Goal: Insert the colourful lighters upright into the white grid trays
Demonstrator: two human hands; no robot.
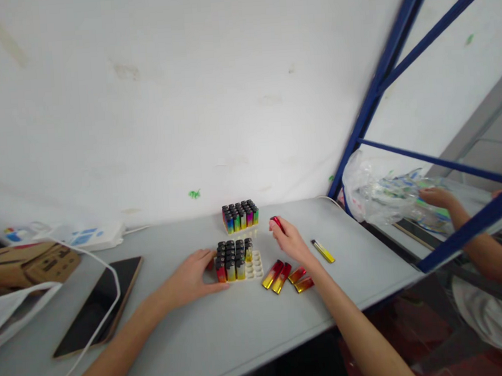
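Note:
My left hand point(194, 275) rests on the grey table point(227, 338), fingers lying against the left side of a white tray point(256, 266) partly filled with upright multicoloured lighters point(234, 261). My right hand point(289, 239) hovers just right of the tray and pinches a red lighter point(276, 223) at its fingertips. Several red-and-gold lighters point(283, 276) lie loose on the table below that hand. A single yellow lighter point(323, 251) lies to its right. A second, full tray of lighters point(240, 216) stands farther back near the wall.
A dark tablet point(100, 304) with a white cable across it lies at the left, beside a cardboard box point(26, 264) and a power strip point(86, 236). Blue shelf struts point(381, 76) rise at the right. Another person's hand point(438, 198) touches a plastic bag point(380, 193) there.

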